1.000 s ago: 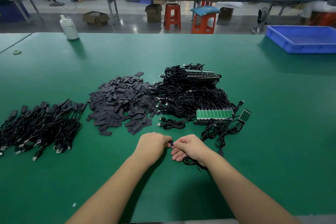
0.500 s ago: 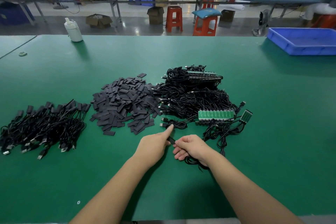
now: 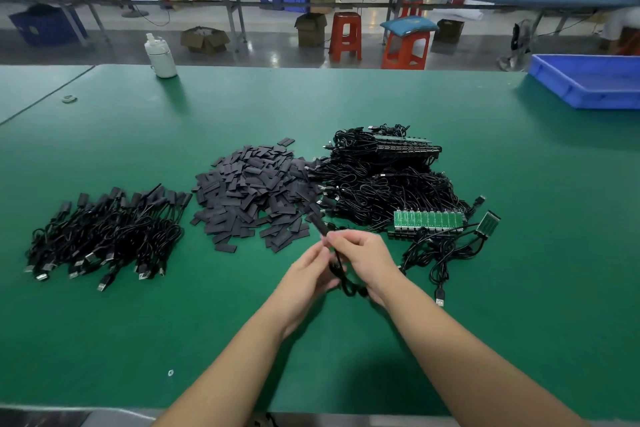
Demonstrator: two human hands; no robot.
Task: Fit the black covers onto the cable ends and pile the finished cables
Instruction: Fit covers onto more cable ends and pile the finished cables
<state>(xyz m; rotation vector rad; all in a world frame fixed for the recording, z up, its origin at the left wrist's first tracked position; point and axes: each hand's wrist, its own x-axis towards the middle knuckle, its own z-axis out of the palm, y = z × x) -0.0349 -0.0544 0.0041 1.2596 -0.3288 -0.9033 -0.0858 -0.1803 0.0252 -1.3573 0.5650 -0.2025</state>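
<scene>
We are pinching a black cable [image 3: 337, 265] just above the green table [image 3: 346, 107]: our right hand [image 3: 367, 258] is closing thumb and fingers round it just below its covered end [image 3: 318, 224], which is sticking up and away from the grip, tilted to the left. Our left hand [image 3: 308, 270] is lying right beside the right one, its fingers curling toward the same cable; whether they are actually gripping it or only touching it, we cannot tell. Below the grip, the rest of the cable is hanging in a loose loop between our wrists.

Just beyond the grip and slightly to the left, the heap of loose black covers [image 3: 252, 191] is lying on the table. Farther to the left of the grip, well apart from it, the pile of finished cables [image 3: 104, 236] is lying with covered ends pointing away from us and USB plugs toward us. Beyond and to the right of the grip, the tangle of unfinished cables [image 3: 381, 180] is sitting, with a row of small green circuit boards [image 3: 429, 220] at its near edge. Just right of the grip, a few more loose cables [image 3: 440, 253] are trailing out.

Far beyond the grip to the left, a white bottle [image 3: 160, 57] is standing, and far to the right a blue tray [image 3: 588, 80] is resting at the table's edge.
</scene>
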